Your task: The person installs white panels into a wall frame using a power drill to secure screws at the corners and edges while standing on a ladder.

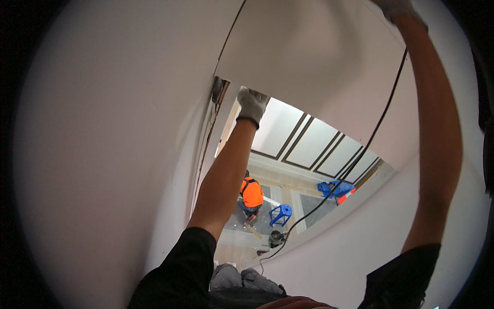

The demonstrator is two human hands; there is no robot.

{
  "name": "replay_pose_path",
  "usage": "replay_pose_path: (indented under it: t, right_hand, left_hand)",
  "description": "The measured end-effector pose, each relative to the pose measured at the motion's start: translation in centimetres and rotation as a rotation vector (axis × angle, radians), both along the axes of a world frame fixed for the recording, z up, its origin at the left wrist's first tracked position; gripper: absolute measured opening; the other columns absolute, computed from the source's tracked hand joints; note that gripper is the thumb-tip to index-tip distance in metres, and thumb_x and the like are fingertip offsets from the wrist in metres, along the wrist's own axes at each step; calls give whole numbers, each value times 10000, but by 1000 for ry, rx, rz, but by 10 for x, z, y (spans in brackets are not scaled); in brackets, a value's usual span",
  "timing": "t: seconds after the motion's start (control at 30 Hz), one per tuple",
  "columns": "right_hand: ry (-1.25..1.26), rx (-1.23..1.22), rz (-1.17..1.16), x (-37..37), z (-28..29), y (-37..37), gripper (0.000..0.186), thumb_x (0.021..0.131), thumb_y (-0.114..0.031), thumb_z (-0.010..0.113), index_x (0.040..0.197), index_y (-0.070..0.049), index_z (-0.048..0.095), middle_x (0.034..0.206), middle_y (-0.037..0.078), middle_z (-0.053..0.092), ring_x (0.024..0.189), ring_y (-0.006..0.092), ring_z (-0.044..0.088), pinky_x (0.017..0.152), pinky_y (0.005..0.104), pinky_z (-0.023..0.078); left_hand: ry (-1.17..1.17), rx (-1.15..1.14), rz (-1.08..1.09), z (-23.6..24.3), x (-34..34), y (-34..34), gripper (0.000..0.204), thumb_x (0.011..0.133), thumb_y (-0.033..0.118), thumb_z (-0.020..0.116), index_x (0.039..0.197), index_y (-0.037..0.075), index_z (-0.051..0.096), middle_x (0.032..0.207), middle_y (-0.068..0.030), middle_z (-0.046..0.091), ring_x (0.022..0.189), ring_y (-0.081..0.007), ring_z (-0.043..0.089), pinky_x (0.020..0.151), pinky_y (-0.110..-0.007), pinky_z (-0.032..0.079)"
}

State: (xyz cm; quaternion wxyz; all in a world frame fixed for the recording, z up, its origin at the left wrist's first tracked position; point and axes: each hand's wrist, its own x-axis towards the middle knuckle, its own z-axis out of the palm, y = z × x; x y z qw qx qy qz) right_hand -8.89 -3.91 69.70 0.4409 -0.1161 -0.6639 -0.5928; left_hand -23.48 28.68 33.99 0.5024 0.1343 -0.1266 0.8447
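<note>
A large pale board [314,56] fills the upper middle of the view, with an opening below its lower edge. My left hand [251,105], in a grey knitted glove, is raised to the left end of that lower edge; its fingers look closed over the edge, partly hidden. My right hand [400,9], in a similar glove, reaches to the top right, where the frame cuts off its fingers. A black cable [378,123] passes behind my right forearm and curves down to near my legs.
A white wall [98,144] stands close on my left, beside a rough gap [212,123]. Through the opening, a person in an orange vest [252,192] crouches far below, near a blue stool [280,215]. Blue sheeting [337,189] lies farther right.
</note>
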Motion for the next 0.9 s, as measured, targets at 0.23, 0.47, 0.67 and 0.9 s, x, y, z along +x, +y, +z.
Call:
replay_pose_path:
  t: [0.23,0.47,0.67,0.9]
  right_hand:
    - [213,-275,164,102,-97,20,645,862,-533,860,1269,-53,719,1144,121,785,1027,238,762,936,373,613]
    - [396,-612,244,215,-303,0,852,699,-251,995,1433,-45,616,1332,110,727,1192,231,721,1077,406,568]
    - [709,-1152,673,238,-434,-22,863,664,-170,996,1412,19,608,1330,150,707,1227,248,687,1064,412,566]
    - [844,-1559,575,237,-509,-61,807,653,-179,1016,1346,9,647,1241,130,753,1131,200,727,1000,374,589]
  left_hand:
    - [425,-163,11,-133,67,-88,251,1059,346,550,1087,109,629,1234,-136,723,1214,-281,666,1073,-479,504]
    - [416,-192,-201,-153,114,-205,154,1063,249,586,1123,111,618,1316,-140,708,1257,-314,666,1123,-502,485]
    - [244,-12,-332,-151,119,-273,238,1116,240,539,1196,105,717,1302,-85,744,1257,-253,681,1131,-464,505]
    - [54,-126,-373,-191,136,-317,295,1144,299,509,1278,112,694,1234,-72,760,1236,-251,682,1143,-461,495]
